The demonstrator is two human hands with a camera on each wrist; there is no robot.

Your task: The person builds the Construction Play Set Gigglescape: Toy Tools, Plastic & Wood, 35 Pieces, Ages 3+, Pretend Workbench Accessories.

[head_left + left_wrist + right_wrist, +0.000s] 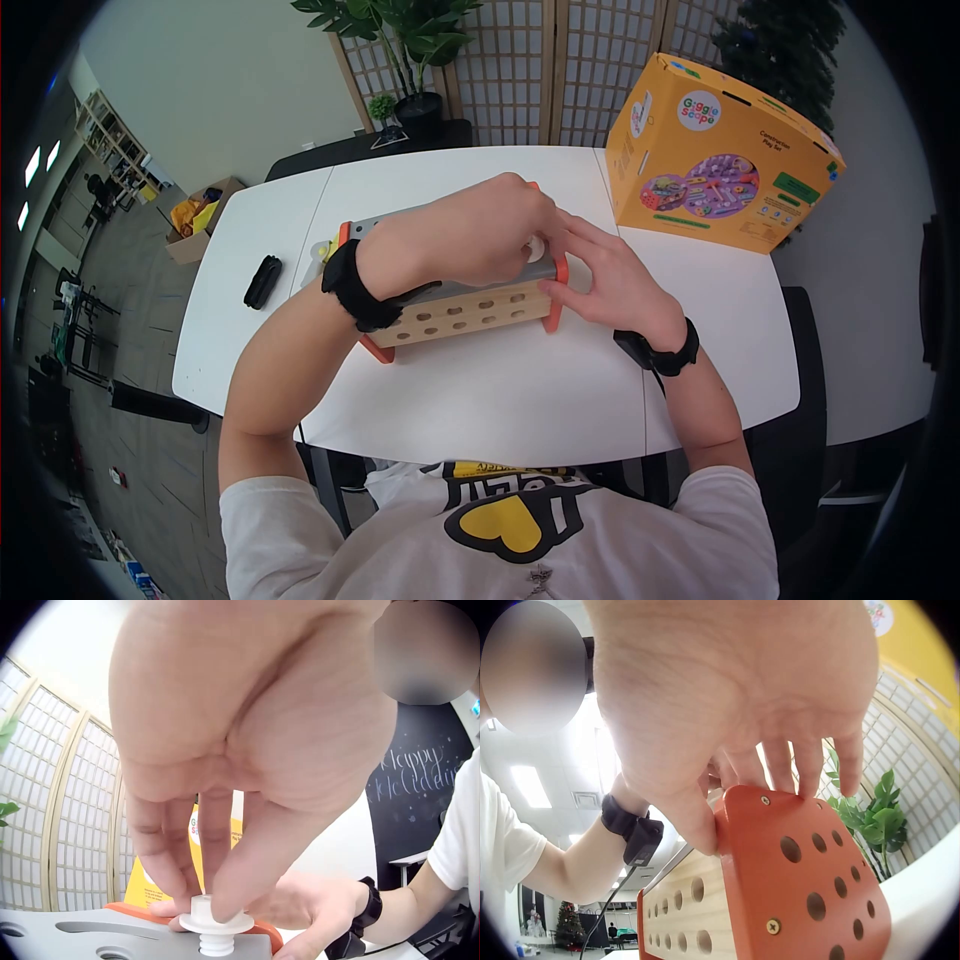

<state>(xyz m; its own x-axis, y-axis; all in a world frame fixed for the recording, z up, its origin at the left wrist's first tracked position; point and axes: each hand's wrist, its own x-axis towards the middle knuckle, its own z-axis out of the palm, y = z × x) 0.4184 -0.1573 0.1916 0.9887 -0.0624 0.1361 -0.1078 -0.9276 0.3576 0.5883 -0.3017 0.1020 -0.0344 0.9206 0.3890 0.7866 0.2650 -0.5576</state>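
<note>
On the white table [500, 410] stands a toy workbench [465, 315] with a grey top [45, 941], holed wooden sides and red end panels [795, 862]. Over the right end of that top, my left hand [475, 230] pinches the head of a white plastic screw [217, 923] between thumb and fingers. The screw is upright, with some thread showing below its wide collar. My right hand [625, 285] holds the right red panel's corner, thumb at its front edge and fingers along the top. Part of the grey top is hidden under my left forearm.
A large yellow play set box [725, 160] stands at the back right of the table. A black case [263, 282] lies at the left, and small yellow and clear parts [322, 250] sit by the bench's left end. Behind the table are a potted plant [415, 60] and a lattice screen [505, 70].
</note>
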